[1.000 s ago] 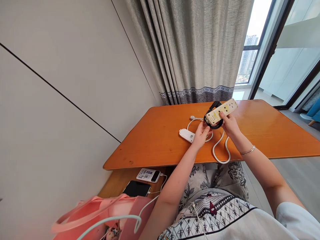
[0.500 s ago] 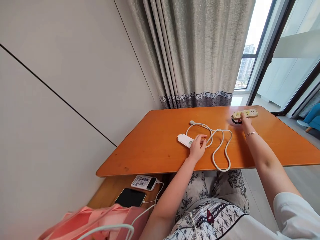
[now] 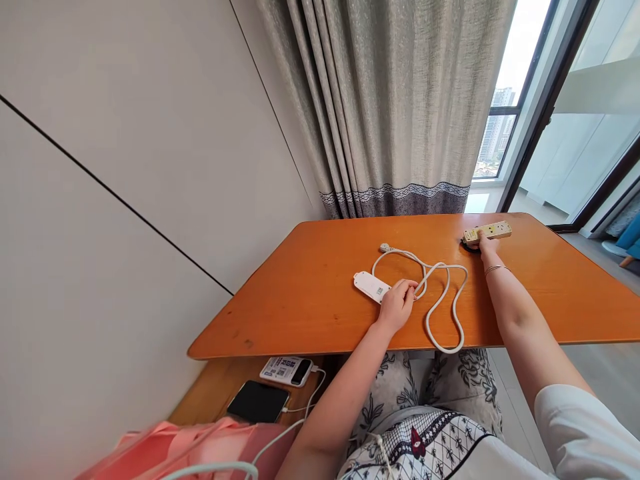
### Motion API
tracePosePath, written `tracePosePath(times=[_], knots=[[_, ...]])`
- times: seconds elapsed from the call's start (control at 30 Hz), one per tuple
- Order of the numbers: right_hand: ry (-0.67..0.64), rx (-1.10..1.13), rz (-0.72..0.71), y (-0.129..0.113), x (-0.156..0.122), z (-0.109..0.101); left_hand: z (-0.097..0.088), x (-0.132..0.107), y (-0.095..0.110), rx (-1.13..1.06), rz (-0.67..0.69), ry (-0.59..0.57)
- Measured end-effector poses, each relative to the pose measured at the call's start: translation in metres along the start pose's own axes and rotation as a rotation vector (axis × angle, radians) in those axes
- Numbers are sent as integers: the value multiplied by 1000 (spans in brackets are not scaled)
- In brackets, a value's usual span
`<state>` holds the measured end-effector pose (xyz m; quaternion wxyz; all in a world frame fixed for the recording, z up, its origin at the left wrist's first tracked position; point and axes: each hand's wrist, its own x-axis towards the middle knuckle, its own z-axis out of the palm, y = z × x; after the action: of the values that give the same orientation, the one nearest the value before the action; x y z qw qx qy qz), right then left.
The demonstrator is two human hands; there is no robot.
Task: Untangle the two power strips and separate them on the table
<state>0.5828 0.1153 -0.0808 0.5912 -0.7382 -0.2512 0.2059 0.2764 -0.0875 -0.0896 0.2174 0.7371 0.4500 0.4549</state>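
The hands work well apart: the left hand [image 3: 397,305] lies loosely curled on the near end of the white power strip [image 3: 371,286], fingers resting on it and on the start of its cord, not clamped around either; the right hand [image 3: 486,243] is stretched to the far side, fingertips pressing the yellowed power strip [image 3: 487,231] down, with no closed grip visible. The orange bench [image 3: 310,293] carries everything, and by size the items run as follows. The white cord [image 3: 440,293] sprawls in open loops from the white strip toward the near edge, one loop close to overhanging, and ends in its plug [image 3: 385,247] farther back. The yellowed strip sits near the far right corner, on top of its coiled black cord [image 3: 469,245], which shows only partly. Judged from this layout, the step in hand is setting the yellowed strip down and turning to the white one; it is best done by seating the strip flat on its coil before lifting the fingertips, and by gathering the white cord from the strip end outward so the loops do not knot or slide off the edge.
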Motion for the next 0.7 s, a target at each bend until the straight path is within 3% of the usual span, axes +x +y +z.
tracePosePath(times=[0.33,0.7], knots=[[166,-357,-23,5,-16,4,-3,-2,6,-2,-44,-47],[272,-369,35,3,-12,2,-3,-2,6,-31,-67,-73]])
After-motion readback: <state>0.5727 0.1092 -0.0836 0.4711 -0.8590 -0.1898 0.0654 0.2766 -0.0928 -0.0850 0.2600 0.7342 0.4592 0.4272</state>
